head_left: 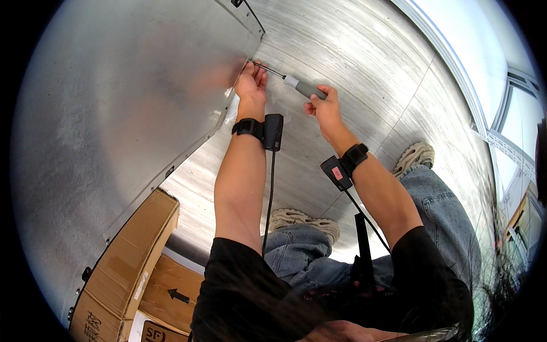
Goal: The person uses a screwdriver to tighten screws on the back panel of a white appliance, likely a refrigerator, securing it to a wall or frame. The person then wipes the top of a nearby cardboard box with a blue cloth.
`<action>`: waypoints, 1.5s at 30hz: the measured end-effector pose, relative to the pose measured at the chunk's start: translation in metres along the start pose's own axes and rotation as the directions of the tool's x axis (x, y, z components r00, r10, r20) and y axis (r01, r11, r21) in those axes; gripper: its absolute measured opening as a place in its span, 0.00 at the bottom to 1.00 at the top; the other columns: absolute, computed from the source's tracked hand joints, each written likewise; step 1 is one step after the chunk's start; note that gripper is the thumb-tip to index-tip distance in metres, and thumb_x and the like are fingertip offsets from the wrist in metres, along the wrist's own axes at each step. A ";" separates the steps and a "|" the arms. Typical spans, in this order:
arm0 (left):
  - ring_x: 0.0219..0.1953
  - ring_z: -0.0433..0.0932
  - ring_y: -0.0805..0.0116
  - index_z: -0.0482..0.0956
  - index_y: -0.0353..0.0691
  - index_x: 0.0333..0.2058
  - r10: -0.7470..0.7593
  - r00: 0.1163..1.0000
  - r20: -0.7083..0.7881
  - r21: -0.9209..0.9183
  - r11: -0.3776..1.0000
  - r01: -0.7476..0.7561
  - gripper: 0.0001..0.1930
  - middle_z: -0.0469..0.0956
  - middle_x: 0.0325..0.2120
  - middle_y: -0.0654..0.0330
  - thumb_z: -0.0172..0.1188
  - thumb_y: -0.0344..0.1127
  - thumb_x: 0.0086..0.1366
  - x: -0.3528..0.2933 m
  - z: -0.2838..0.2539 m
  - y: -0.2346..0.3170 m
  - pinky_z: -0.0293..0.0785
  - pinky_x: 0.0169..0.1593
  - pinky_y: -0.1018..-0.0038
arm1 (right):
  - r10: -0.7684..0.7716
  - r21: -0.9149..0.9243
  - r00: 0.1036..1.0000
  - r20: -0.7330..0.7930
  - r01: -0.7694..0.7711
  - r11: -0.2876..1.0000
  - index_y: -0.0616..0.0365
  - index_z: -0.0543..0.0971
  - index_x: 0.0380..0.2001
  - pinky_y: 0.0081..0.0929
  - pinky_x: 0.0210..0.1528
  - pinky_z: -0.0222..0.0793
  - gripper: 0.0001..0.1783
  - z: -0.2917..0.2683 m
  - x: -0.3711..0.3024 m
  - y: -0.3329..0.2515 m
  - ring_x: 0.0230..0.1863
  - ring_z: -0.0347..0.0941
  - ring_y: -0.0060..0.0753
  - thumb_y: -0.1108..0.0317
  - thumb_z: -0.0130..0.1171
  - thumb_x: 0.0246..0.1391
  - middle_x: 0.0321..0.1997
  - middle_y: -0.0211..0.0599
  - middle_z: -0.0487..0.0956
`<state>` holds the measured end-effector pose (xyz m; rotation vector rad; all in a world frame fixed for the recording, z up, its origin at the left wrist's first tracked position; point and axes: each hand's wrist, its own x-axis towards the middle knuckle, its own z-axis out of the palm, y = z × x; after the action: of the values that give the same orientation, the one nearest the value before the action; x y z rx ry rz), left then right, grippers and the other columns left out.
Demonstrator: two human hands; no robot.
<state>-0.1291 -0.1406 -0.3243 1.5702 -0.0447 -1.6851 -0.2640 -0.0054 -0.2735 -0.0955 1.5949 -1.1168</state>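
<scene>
Screwdriver (292, 81) beside grey metal panel (131, 108), over pale wood-grained floor (370, 74).

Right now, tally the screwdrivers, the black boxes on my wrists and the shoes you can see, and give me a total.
Screwdriver: 1, in your right hand
Black wrist boxes: 2, one on each arm
Shoes: 2, both pale
Total: 5
</scene>
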 end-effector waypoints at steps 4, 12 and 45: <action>0.33 0.79 0.73 0.74 0.43 0.34 0.007 1.000 -0.011 0.001 1.000 -0.007 0.05 0.79 0.31 0.66 0.51 0.34 0.64 -0.003 0.002 0.001 0.73 0.27 0.83 | 0.188 -0.008 0.979 0.074 -0.188 0.982 0.61 0.60 0.49 0.28 0.29 0.70 0.19 -0.006 0.002 -0.007 0.28 0.70 0.27 0.67 0.50 0.58 0.38 0.42 0.68; 0.35 0.79 0.73 0.74 0.42 0.36 0.020 1.000 0.018 0.015 1.000 -0.021 0.07 0.79 0.32 0.67 0.48 0.34 0.66 -0.003 0.001 -0.001 0.73 0.28 0.83 | 0.064 0.013 0.997 -0.036 -0.064 0.998 0.59 0.62 0.47 0.29 0.27 0.70 0.19 0.001 0.005 0.007 0.24 0.69 0.26 0.58 0.49 0.59 0.33 0.38 0.69; 0.29 0.77 0.76 0.74 0.42 0.35 0.016 1.000 -0.014 -0.018 1.000 -0.017 0.06 0.79 0.31 0.64 0.49 0.34 0.66 -0.005 0.003 -0.001 0.73 0.27 0.85 | 0.128 0.086 0.989 0.076 -0.134 0.987 0.61 0.65 0.44 0.26 0.24 0.69 0.20 -0.002 -0.003 0.001 0.17 0.63 0.21 0.55 0.51 0.58 0.25 0.34 0.70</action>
<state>-0.1323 -0.1385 -0.3205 1.5642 -0.0348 -1.6573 -0.2648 -0.0021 -0.2722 0.0300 1.4643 -1.0706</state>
